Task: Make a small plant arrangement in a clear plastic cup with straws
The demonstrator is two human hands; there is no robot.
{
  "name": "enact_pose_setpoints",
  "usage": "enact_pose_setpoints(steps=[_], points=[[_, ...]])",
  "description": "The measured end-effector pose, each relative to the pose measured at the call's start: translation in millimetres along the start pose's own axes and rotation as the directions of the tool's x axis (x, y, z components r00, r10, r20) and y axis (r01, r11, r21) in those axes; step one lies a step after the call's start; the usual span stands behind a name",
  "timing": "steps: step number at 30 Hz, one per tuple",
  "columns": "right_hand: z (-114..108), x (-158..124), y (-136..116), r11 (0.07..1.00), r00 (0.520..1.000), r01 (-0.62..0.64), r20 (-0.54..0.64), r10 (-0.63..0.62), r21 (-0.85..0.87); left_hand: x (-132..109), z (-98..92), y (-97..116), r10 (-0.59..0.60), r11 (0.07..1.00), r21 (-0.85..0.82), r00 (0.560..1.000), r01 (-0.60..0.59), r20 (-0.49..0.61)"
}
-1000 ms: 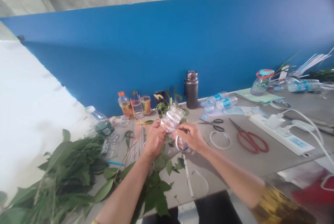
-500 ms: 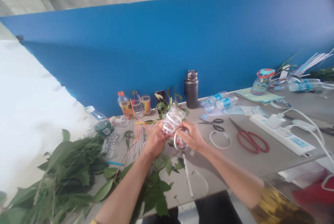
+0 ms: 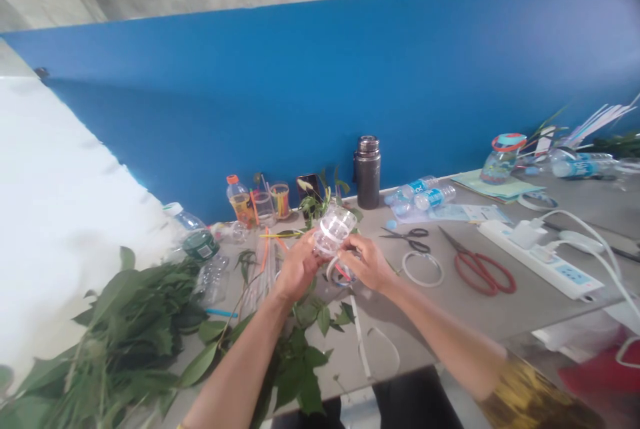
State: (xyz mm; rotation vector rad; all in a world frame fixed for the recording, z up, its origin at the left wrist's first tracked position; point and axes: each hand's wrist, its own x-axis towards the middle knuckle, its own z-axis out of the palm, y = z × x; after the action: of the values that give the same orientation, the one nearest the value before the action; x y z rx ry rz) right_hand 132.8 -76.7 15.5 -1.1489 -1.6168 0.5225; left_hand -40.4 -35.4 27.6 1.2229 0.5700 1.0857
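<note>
My left hand (image 3: 299, 270) is closed around a clear plastic bottle piece (image 3: 336, 222), held tilted above the table, with white bands round it. Close against its lower right side, my right hand (image 3: 369, 265) pinches a roll of white tape (image 3: 331, 272); its fingertips partly hide the ring. Something small and red shows through the roll. Below both hands lie leafy green stems (image 3: 305, 376) and a loose white strip (image 3: 361, 339). Just right of my right hand are black scissors (image 3: 415, 236) and another white tape roll (image 3: 423, 269).
Red-handled scissors (image 3: 483, 272) and a white power strip (image 3: 550, 262) lie to the right. A dark thermos (image 3: 368, 176) stands at the back, beside lying water bottles (image 3: 433, 197). Piled leaves (image 3: 135, 329), a green-labelled bottle (image 3: 199, 242) and an orange-capped bottle (image 3: 240, 202) occupy the left.
The bottle piece has turned slightly in my hands, so its white bands sit differently. The tape roll has shifted a little left and tilted. Everything else on the table stays put.
</note>
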Motion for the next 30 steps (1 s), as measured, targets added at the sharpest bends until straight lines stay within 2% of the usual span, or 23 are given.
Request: enact_pose_setpoints(steps=[3, 6, 10, 13, 17, 21, 27, 30], points=[[-1, 0, -2, 0.999, 0.999, -0.029, 0.021, 0.029, 0.015, -1, 0.3, -3, 0.034, 0.996, 0.087, 0.999, -0.038, 0.041], [-2, 1, -2, 0.993, 0.994, -0.091, 0.068, 0.086, 0.078, -2, 0.3, -3, 0.010, 0.991, 0.131, 1.000, -0.013, 0.019], [-4, 3, 8, 0.962, 0.974, -0.183, 0.172, 0.150, 0.200, -1, -1.2, 1, -0.048, 0.993, 0.111, 0.999, 0.049, -0.009], [-4, 5, 17, 0.926, 0.955, -0.248, 0.234, 0.183, 0.284, 0, -4.0, 1, -0.040, 0.994, 0.105, 0.999, 0.042, -0.018], [-4, 7, 22, 0.884, 0.933, -0.321, 0.272, 0.235, 0.340, 2, -7.0, -2, -0.036, 0.994, 0.102, 0.998, 0.042, -0.054], [-8, 9, 18, 0.849, 0.934, -0.333, 0.270, 0.235, 0.411, 2, -6.6, 0, -0.051, 0.995, 0.088, 0.998, 0.053, -0.026], [-16, 12, 24, 0.802, 0.905, -0.400, 0.329, 0.270, 0.443, 2, -3.8, 9, 0.014, 0.950, 0.310, 0.994, 0.021, -0.112], [-15, 13, 33, 0.784, 0.883, -0.437, 0.376, 0.280, 0.441, 2, -4.9, 10, 0.052, 0.932, 0.361, 0.991, -0.004, -0.123]])
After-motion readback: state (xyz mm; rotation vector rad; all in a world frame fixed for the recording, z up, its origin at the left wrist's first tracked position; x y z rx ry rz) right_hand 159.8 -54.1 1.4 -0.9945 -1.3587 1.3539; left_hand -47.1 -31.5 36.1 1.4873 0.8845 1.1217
